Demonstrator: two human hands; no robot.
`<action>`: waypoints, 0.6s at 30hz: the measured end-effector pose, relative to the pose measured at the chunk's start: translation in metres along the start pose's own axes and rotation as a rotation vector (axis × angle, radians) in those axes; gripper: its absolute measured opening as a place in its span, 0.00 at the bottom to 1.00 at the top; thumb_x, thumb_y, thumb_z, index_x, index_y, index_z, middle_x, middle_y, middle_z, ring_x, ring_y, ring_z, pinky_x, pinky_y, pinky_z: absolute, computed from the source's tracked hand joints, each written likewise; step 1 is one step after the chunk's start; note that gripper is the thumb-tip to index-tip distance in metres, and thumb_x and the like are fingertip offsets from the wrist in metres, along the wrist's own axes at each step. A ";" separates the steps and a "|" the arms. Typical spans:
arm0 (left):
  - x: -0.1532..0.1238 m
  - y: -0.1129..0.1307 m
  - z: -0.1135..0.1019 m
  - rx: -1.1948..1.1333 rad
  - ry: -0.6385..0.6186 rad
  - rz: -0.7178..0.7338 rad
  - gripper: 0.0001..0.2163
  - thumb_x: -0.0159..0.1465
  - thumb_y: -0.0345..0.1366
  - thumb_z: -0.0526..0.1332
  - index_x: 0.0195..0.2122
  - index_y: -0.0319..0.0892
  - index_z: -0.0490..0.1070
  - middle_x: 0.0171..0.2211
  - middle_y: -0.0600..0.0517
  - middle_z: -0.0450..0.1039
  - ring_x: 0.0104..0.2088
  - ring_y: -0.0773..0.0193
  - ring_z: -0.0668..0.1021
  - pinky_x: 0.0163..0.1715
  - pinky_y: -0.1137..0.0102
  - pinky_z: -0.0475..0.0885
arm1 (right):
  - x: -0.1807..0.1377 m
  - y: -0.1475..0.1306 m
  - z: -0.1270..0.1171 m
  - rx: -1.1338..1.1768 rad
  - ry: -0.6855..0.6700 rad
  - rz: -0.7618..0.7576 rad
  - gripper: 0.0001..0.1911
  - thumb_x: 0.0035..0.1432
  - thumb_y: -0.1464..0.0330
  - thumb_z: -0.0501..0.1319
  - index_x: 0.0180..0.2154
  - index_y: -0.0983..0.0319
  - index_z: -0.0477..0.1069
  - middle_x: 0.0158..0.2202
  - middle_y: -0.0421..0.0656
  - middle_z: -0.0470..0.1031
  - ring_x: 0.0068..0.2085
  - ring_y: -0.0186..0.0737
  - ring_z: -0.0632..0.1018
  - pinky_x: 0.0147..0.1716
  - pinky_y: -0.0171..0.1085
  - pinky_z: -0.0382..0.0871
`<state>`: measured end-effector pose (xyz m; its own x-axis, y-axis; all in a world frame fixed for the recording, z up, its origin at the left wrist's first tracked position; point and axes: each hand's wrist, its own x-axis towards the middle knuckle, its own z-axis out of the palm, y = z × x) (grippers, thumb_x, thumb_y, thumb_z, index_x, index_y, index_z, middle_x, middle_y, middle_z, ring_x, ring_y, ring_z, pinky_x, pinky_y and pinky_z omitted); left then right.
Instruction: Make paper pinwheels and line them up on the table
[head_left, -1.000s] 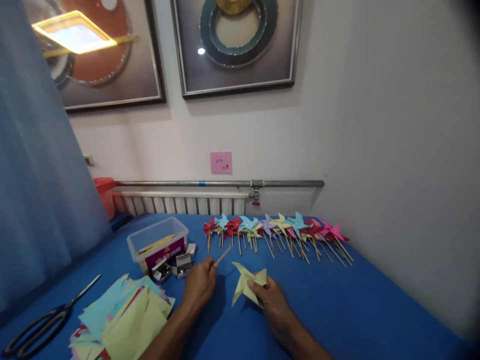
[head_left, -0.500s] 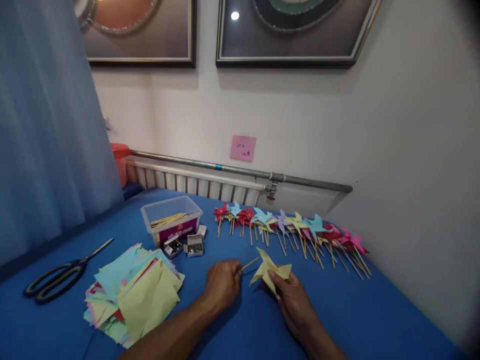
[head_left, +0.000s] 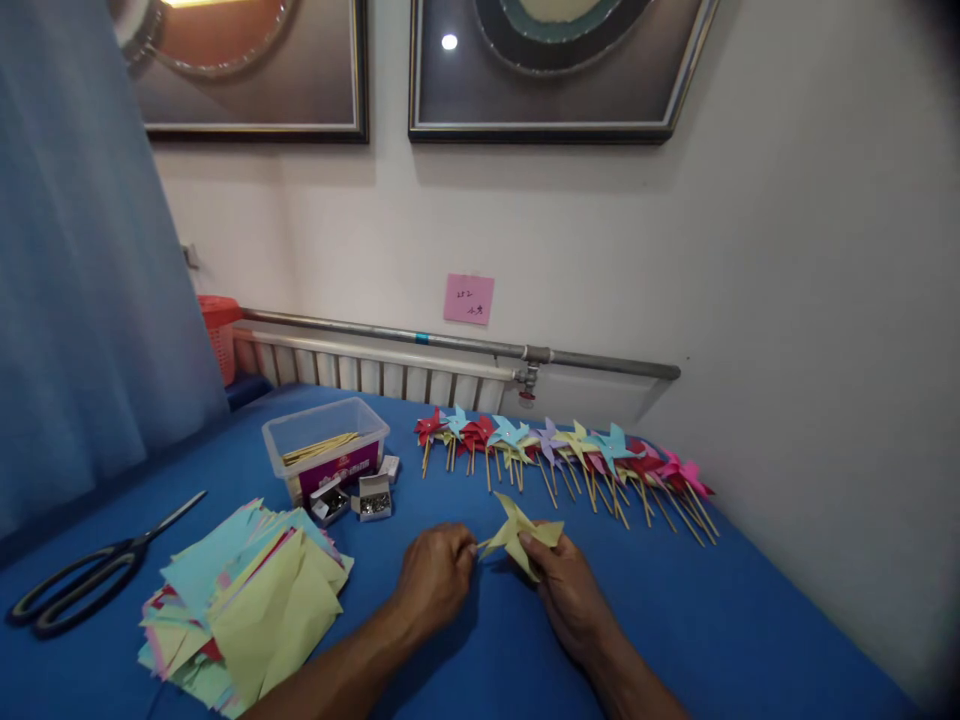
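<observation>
A pale yellow paper pinwheel point(head_left: 513, 532) is pinched at its centre by my right hand point(head_left: 564, 580), thumb on the front. My left hand point(head_left: 438, 570) is closed around a thin wooden stick point(head_left: 484, 544), most of it hidden in the fist. The stick's free end meets the pinwheel's left side; whether it passes behind the paper cannot be made out. To the left of my left hand lies a loose pile of coloured paper squares point(head_left: 262, 610), with a yellow sheet on top.
Finished pinwheels point(head_left: 551, 440) on sticks lie in a row along the back. A clear plastic tub point(head_left: 326, 440) holds sticks, with small open boxes of tacks point(head_left: 373, 497) before it. Black-handled scissors point(head_left: 97, 580) rest at far left. Behind are a radiator point(head_left: 375, 370) and a pipe point(head_left: 480, 343).
My hands have come closer together, so the stick in my left hand now reaches the pinwheel's edge. The whole view has shifted slightly to the right.
</observation>
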<state>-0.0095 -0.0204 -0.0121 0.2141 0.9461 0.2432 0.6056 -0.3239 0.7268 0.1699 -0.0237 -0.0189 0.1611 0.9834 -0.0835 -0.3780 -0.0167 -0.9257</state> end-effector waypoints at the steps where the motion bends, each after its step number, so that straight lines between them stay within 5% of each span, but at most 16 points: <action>1: -0.001 0.001 0.001 -0.002 -0.005 0.006 0.10 0.64 0.34 0.55 0.30 0.43 0.75 0.30 0.51 0.76 0.34 0.62 0.75 0.34 0.70 0.59 | 0.000 -0.001 -0.001 0.007 -0.007 0.006 0.24 0.38 0.60 0.77 0.35 0.61 0.72 0.26 0.37 0.78 0.30 0.42 0.78 0.35 0.38 0.71; 18: -0.003 0.007 0.004 -0.066 -0.028 -0.049 0.10 0.63 0.34 0.55 0.28 0.40 0.74 0.24 0.54 0.73 0.27 0.67 0.71 0.29 0.72 0.58 | 0.012 0.019 -0.011 -0.014 -0.021 -0.021 0.24 0.37 0.58 0.77 0.34 0.60 0.72 0.24 0.36 0.77 0.26 0.39 0.75 0.30 0.36 0.67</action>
<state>-0.0033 -0.0254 -0.0103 0.2073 0.9598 0.1893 0.5638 -0.2754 0.7786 0.1743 -0.0143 -0.0415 0.1491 0.9872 -0.0567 -0.3616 0.0011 -0.9323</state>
